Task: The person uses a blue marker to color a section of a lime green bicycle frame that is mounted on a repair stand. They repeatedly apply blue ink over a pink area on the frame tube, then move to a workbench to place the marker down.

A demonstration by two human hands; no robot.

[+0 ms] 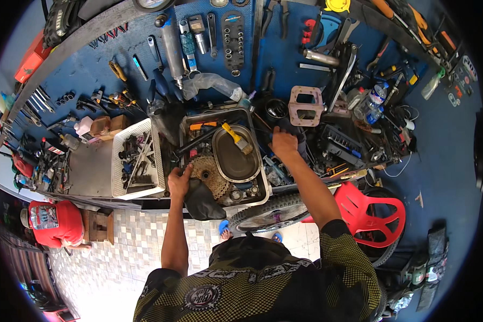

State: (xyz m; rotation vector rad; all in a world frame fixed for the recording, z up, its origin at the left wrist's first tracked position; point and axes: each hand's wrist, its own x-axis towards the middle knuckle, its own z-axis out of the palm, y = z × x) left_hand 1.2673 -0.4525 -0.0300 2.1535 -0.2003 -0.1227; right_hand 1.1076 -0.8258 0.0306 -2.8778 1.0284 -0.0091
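Two hands work over a metal tray (190, 119) on the cluttered tabletop (88, 172): the left hand (179, 181) closes on the edge of a rusty cog cassette (212, 177) lying at the tray's near left, beside a black saddle (203, 201). The right hand (283, 144) reaches past the tray's right rim into a dark tangle of parts. Its fingers curl down out of sight, so I cannot tell what it grips, if anything.
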